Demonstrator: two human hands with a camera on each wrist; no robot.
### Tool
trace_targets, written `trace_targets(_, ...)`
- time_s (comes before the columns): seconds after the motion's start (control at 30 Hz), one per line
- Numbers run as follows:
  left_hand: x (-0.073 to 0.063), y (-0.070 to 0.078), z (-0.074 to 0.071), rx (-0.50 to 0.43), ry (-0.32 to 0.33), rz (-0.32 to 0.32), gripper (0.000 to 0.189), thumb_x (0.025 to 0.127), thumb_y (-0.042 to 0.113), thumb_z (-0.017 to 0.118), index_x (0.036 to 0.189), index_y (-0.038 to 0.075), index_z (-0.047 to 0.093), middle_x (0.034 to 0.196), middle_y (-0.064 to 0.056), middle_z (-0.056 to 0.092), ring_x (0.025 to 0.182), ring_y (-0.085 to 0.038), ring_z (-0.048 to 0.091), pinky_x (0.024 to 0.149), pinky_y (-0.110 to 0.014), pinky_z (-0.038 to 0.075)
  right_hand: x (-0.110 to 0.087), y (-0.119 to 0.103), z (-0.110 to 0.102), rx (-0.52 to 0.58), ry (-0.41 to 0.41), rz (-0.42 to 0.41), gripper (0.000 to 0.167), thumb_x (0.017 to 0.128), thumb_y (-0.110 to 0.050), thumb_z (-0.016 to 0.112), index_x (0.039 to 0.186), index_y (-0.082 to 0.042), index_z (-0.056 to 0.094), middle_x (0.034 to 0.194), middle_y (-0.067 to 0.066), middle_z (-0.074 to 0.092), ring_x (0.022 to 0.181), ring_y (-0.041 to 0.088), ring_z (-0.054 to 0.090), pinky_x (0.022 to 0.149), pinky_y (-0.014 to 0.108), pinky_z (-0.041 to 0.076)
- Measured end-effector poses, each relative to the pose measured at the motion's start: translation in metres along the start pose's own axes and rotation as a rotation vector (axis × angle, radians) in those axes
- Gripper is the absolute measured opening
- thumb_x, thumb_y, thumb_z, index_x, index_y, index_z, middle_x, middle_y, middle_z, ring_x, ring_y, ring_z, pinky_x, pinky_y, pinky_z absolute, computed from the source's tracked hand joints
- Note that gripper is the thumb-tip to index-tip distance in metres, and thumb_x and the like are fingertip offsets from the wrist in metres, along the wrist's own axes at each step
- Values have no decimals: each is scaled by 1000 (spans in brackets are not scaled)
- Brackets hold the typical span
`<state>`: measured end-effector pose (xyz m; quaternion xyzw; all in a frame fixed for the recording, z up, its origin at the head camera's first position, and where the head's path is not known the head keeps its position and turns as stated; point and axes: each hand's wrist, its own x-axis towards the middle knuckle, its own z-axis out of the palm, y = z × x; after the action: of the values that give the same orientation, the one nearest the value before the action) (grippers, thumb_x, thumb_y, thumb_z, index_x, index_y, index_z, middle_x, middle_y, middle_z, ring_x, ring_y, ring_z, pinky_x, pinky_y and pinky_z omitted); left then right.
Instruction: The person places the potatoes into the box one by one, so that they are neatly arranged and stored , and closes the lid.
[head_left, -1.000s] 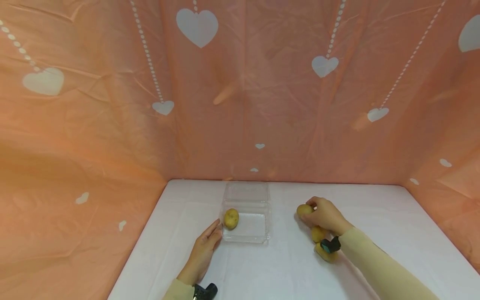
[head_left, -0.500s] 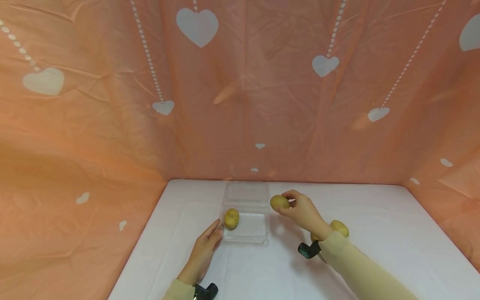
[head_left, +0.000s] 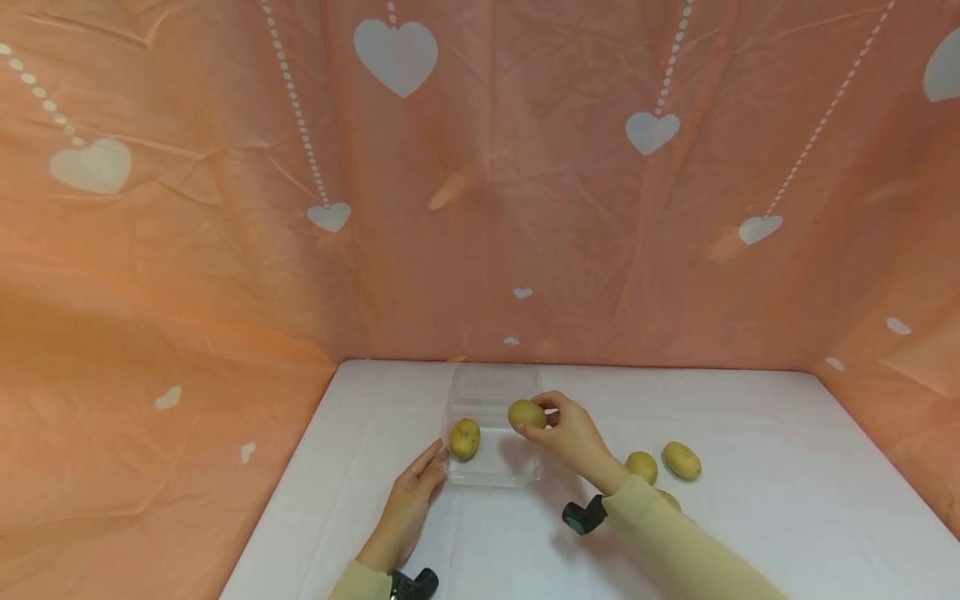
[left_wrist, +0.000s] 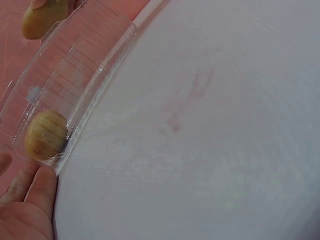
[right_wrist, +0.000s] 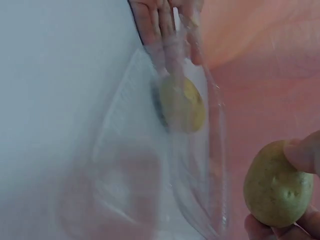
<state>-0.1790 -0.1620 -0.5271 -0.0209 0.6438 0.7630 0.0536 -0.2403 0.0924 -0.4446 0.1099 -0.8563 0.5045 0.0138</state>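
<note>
The left hand (head_left: 405, 507) is resting nearest, its straight fingers touching the left side of the clear container (head_left: 483, 481). Beyond it, the right hand (head_left: 573, 437) is hovering, its fingers pinching one held potato (head_left: 525, 415) above the container's right part, long axis running roughly sideways. A second potato (head_left: 465, 439) is lying inside, leftward; behind, the opened lid (head_left: 491, 384) is extending.
</note>
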Motion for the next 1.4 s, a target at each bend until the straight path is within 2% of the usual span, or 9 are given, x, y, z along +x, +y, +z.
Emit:
trace_targets(0.07, 0, 0, 0, 1, -4, 0, 55, 102, 18, 50, 151, 2, 29, 154, -20, 28, 142, -29, 25, 108, -27, 36, -1, 2, 7, -13, -7, -19, 41, 76, -21, 83, 110, -8, 63, 99, 5, 65, 83, 14, 63, 68, 28, 53)
trace_targets(0.23, -1, 0, 0, 2, -5, 2, 57, 101, 20, 51, 151, 3, 29, 154, -19, 28, 142, -28, 25, 108, -25, 36, -2, 6, 26, -111, -26, -139, 38, 76, -19, 83, 106, -10, 63, 99, 1, 66, 86, 16, 63, 70, 30, 53)
trace_targets(0.3, -1, -1, 0, -3, -5, 1, 57, 101, 20, 52, 151, 4, 29, 154, -19, 28, 142, -28, 25, 107, -25, 36, -1, 8, 33, -166, -17, -180, 37, 75, -21, 83, 105, -12, 63, 98, -1, 66, 88, 18, 61, 76, 33, 51)
trace_targets(0.5, -1, -1, 0, 6, -1, -5, 57, 102, 21, 51, 151, 4, 29, 155, -19, 27, 142, -28, 23, 109, -27, 35, 1, 11, 46, -276, -1, -184, 36, 74, -23, 84, 102, -11, 65, 93, 0, 67, 98, 31, 52, 96, 49, 37)
trace_targets(0.67, -1, 0, 1, 23, 6, -12, 57, 102, 22, 51, 151, 5, 29, 155, -19, 27, 142, -29, 24, 109, -29, 34, 5, 16, 51, -375, -34, -201, 37, 74, -25, 84, 102, -7, 66, 96, 4, 69, 92, 25, 61, 108, 48, 28)
trace_targets(0.77, -1, 0, 0, 19, 4, -8, 57, 102, 22, 51, 151, 5, 29, 154, -18, 28, 142, -28, 24, 110, -29, 34, 7, 18, 53, -416, -42, -217, 38, 74, -25, 84, 101, -6, 66, 95, 4, 70, 86, 20, 63, 109, 47, 27)
trace_targets(0.93, 0, -1, 0, 24, -1, -3, 56, 101, 21, 51, 151, 5, 30, 154, -18, 28, 142, -28, 25, 109, -28, 35, 9, 17, 54, -474, -61, -223, 37, 74, -25, 84, 99, -4, 65, 92, 5, 70, 85, 21, 64, 109, 47, 29)
trace_targets(1.17, 1, -2, -1, 48, 15, -15, 55, 101, 21, 52, 150, 6, 32, 153, -18, 30, 141, -28, 27, 108, -29, 36, 10, 14, 54, -573, -119, -222, 38, 79, -29, 80, 105, -8, 64, 96, 6, 70, 89, 21, 63, 108, 49, 29)
trace_targets(1.4, -1, 0, 1, 41, 11, -9, 55, 102, 20, 51, 151, 6, 31, 154, -19, 29, 142, -29, 26, 110, -32, 34, 10, 13, 49, -587, -178, -233, 35, 83, -28, 76, 109, -7, 66, 102, 5, 69, 99, 22, 62, 109, 49, 29)
